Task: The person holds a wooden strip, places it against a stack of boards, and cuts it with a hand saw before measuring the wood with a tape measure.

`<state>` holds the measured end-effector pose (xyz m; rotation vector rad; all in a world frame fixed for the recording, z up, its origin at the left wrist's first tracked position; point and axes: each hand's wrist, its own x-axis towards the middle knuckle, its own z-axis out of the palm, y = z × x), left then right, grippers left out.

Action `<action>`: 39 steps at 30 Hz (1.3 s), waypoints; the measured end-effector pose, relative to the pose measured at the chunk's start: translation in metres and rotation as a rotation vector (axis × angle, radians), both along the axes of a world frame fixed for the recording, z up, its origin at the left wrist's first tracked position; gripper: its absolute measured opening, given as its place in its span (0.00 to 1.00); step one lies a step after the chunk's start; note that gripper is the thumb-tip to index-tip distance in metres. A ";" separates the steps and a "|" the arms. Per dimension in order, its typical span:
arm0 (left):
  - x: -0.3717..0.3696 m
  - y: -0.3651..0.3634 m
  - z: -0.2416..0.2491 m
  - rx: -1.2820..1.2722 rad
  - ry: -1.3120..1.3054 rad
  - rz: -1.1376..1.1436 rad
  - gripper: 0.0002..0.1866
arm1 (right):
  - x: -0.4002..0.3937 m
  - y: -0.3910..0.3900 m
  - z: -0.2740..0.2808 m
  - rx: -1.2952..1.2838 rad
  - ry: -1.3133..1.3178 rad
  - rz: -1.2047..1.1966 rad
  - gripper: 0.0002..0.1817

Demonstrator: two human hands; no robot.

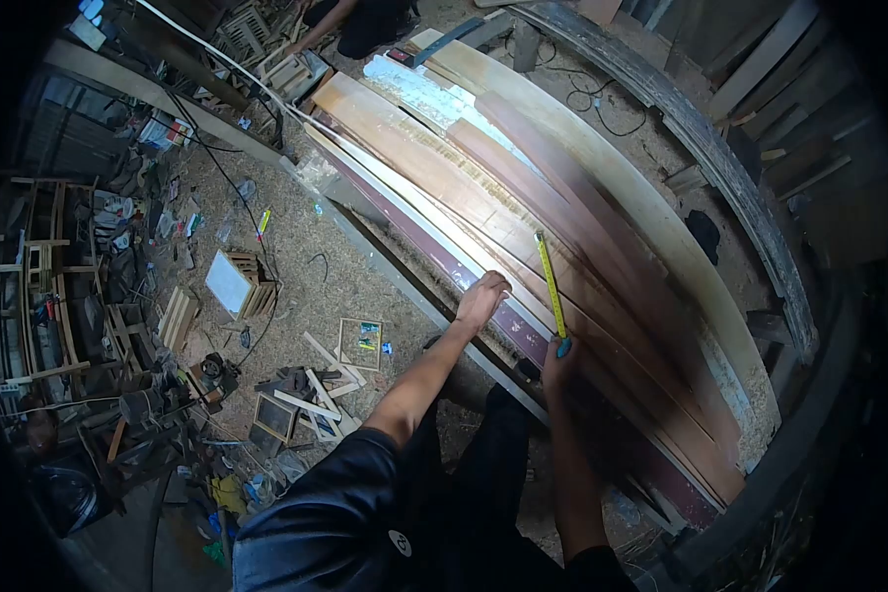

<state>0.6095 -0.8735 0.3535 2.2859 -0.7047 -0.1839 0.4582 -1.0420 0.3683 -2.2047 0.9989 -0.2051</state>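
My right hand is wrapped around a tape measure, whose blue-green case shows only in part. Its yellow blade is pulled out and lies across the wooden boards, pointing away from me. To the left, my left hand rests at the near edge of the stack, over a dark red board and a pale strip. The fingers of that hand are curled with their tips together; whatever they may hold is too small to make out.
Long planks, some with flaking pale blue paint, lie side by side on the bench. Wooden frames and offcuts litter the dusty floor at left. A cable crosses there. Another person's arm reaches in at the top.
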 end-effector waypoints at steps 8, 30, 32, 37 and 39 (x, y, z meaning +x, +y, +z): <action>0.001 0.001 0.018 0.050 -0.028 0.002 0.10 | 0.003 0.002 0.016 0.041 -0.083 0.033 0.14; 0.052 -0.026 0.034 0.149 0.015 0.107 0.08 | 0.026 -0.086 0.002 -0.067 -0.280 0.355 0.13; 0.050 -0.028 0.050 0.143 0.018 0.084 0.06 | 0.022 -0.090 0.013 0.029 -0.133 0.312 0.12; 0.024 -0.063 0.055 0.121 0.031 0.031 0.08 | -0.011 -0.105 0.039 -0.109 -0.138 0.217 0.14; 0.011 -0.076 0.063 0.120 0.006 0.044 0.08 | -0.018 -0.114 0.052 -0.120 -0.111 0.168 0.15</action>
